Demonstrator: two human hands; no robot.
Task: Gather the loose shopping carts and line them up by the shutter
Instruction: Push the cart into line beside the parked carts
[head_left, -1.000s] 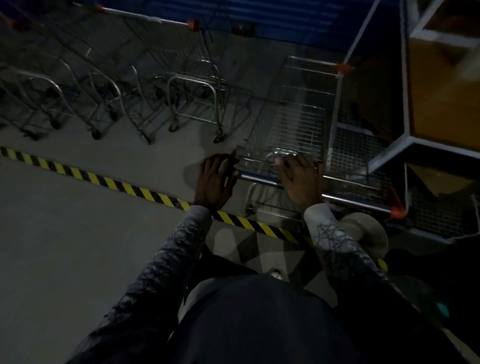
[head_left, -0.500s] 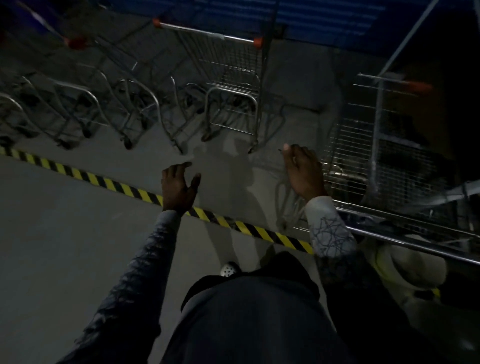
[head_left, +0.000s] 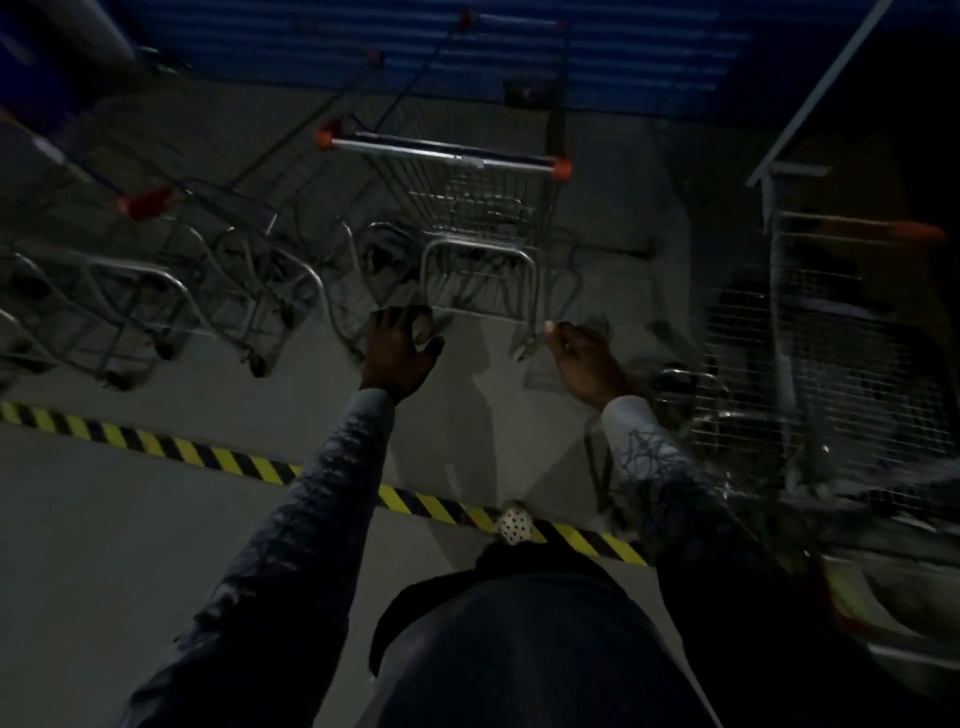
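hovering before the cart (head_left: 475, 208): left hand (head_left: 397, 356), right hand (head_left: 587, 366).

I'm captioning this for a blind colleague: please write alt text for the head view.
A person's empty left hand and right hand reach toward a shopping cart in a row before a blue shutter, in dim light. A second cart stands at right; yellow-black tape crosses the floor.
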